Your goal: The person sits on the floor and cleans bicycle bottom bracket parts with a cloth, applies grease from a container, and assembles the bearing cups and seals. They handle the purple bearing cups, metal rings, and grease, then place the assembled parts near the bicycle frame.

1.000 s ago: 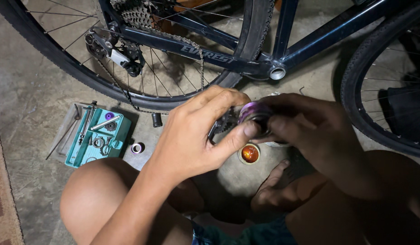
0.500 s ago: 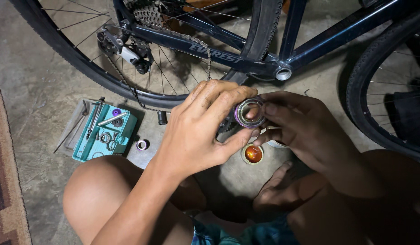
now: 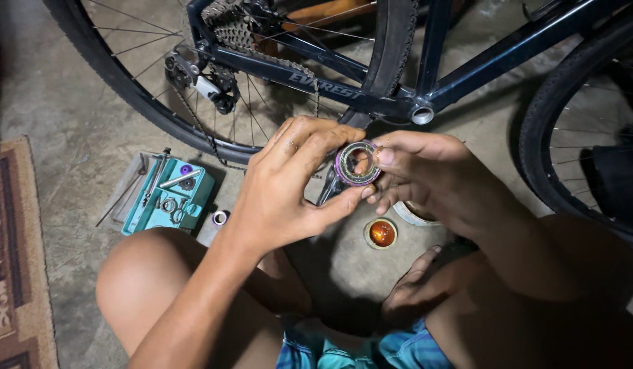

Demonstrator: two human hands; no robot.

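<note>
**Purple ring held between both hands**

A purple ring-shaped bearing part (image 3: 357, 164) sits raised above the concrete floor (image 3: 70, 116), pinched between the left hand (image 3: 289, 184) and the right hand (image 3: 426, 174), both gripping its rim. Below lies a small open tin of amber grease (image 3: 381, 233). A teal tray of small parts (image 3: 167, 197) rests to the left, the dark bicycle frame (image 3: 467, 75) behind.

Home floor used as bike repair spot, bare concrete floor (image 3: 63, 102), patterned rug (image 3: 12, 260), bicycle (image 3: 371, 89), teal parts tray (image 3: 167, 198)

Purple ring (image 3: 357, 164) glossy metal; bicycle frame (image 3: 494, 61) glossy paint; floor (image 3: 70, 123) rough concrete; tray (image 3: 167, 198) teal plastic.
</note>
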